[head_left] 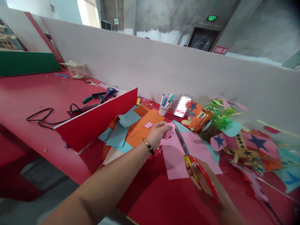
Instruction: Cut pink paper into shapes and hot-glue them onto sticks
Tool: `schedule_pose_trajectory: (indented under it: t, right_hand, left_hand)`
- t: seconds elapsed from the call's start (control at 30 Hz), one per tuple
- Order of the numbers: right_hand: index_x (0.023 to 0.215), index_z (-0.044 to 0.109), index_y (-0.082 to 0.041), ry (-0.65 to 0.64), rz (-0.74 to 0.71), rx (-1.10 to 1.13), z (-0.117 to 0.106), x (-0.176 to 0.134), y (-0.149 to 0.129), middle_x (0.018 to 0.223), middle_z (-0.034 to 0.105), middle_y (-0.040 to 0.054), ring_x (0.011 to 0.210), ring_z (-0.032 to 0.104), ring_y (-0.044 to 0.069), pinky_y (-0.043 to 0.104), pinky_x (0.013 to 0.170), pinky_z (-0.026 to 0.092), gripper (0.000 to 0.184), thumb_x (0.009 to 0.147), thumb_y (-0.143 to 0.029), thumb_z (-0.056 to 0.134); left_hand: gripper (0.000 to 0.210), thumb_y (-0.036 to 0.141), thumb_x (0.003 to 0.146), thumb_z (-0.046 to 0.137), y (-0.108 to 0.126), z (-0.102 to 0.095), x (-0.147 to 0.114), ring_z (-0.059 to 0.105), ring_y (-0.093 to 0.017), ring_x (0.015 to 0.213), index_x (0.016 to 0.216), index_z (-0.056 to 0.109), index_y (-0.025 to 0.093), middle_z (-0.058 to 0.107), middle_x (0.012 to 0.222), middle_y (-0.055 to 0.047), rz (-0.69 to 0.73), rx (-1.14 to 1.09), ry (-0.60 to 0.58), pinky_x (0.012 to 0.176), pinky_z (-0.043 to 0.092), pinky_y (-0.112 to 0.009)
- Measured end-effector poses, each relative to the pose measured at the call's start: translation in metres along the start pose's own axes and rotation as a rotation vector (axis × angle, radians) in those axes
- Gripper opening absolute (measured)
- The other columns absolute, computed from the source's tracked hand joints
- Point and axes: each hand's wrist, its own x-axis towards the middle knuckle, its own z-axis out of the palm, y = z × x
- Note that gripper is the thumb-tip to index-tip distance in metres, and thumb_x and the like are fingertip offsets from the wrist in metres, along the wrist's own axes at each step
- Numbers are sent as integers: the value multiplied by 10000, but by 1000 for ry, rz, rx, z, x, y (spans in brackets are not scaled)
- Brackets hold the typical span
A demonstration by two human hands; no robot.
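Between its thumb and fingers, my left hand (pixel 159 132) pinches a small pink paper piece (pixel 169 131) with a rounded edge. A pair of scissors (pixel 181 139) with red and yellow handles is in my right hand (pixel 199 178), fingers through the loops. The blades point up and left, their tips at the edge of the small piece. Beneath both hands a large pink sheet (pixel 187 159) lies on the red table (pixel 145 197). Blue paper sheets (pixel 119 134) and orange paper sheets (pixel 140 123) overlap to the left of it.
A patterned cup (pixel 163 110) of pens stands behind the paper. Decorated plastic bottles (pixel 217 115) and a pink glue gun (pixel 250 181) are at the right. A red divider (pixel 100 120) rises at the left, with a black cable (pixel 44 115) beyond it. A white partition (pixel 140 65) runs behind.
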Motion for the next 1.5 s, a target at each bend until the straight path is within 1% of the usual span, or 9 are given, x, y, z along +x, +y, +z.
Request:
schedule_pose_trajectory:
  t: [0.53, 0.73, 0.83, 1.0, 1.1, 1.2, 1.27, 1.37, 1.5]
  right_hand:
    - [693, 435, -211, 28, 12, -97, -6, 6, 8, 568, 369, -66, 339, 223, 46, 213, 332, 158, 441, 791, -641, 443]
    - [597, 455, -212, 69, 6, -625, -17, 21, 22, 517, 461, -39, 489, 424, 123, 237, 458, 285, 371, 734, -536, 573]
    - [677, 529, -215, 16, -55, -848, -16, 21, 26, 643, 602, -2, 590, 511, 156, 242, 515, 312, 258, 766, -455, 559]
    - [811, 606, -225, -66, -105, -1014, -13, 17, 25, 802, 669, 30, 710, 577, 194, 259, 600, 355, 138, 708, -316, 615]
    - [983, 638, -242, -125, -173, -966, -12, 14, 21, 950, 679, 44, 847, 598, 215, 273, 711, 394, 303, 686, -302, 650]
    - [925, 667, -224, -145, -207, -916, -11, 12, 18, 836, 682, 36, 735, 595, 193, 270, 651, 407, 233, 744, -361, 613]
    - [829, 670, -205, -73, -219, -842, -12, 12, 17, 741, 664, 30, 647, 573, 174, 265, 596, 404, 234, 777, -414, 582]
    - [854, 659, -186, 104, -222, -607, -13, 14, 18, 749, 668, 41, 659, 585, 176, 264, 599, 430, 321, 778, -487, 578]
    - [860, 616, -182, 114, -90, -248, -12, 15, 14, 671, 663, 29, 601, 599, 171, 246, 523, 439, 345, 782, -515, 571]
  left_hand:
    - [240, 272, 652, 681, 2, -6, 2, 490, -83, 491, 576, 484, 161, 516, 545, 26, 22, 27, -11, 531, 454, -243]
    - [255, 313, 593, 747, 5, -7, 7, 487, -71, 506, 627, 554, 151, 530, 577, 32, 47, -44, 154, 465, 394, -195]
    - [265, 312, 569, 763, 7, -8, 8, 495, -76, 512, 650, 572, 146, 549, 594, 27, 44, -88, 206, 468, 403, -200]
    - [258, 301, 569, 765, 4, -8, 8, 492, -69, 514, 650, 580, 141, 542, 586, 27, -11, -131, 211, 472, 390, -186]
    - [264, 290, 556, 776, 2, -6, 7, 508, -71, 538, 655, 581, 141, 563, 623, 20, -41, -151, 215, 490, 393, -186]
    - [282, 288, 546, 784, 0, -2, 4, 462, -52, 482, 610, 551, 144, 524, 561, 40, -73, -167, 186, 461, 349, -179]
    - [299, 296, 541, 788, -4, 4, 0, 433, -46, 450, 592, 534, 146, 495, 519, 53, -100, -166, 155, 442, 319, -181]
    - [316, 308, 544, 791, -14, 14, -10, 430, -47, 438, 587, 521, 148, 483, 502, 56, -158, -161, 86, 438, 312, -185]
    - [313, 331, 564, 786, -28, 30, -29, 460, -64, 440, 624, 534, 157, 524, 532, 43, -264, -113, 4, 428, 325, -194]
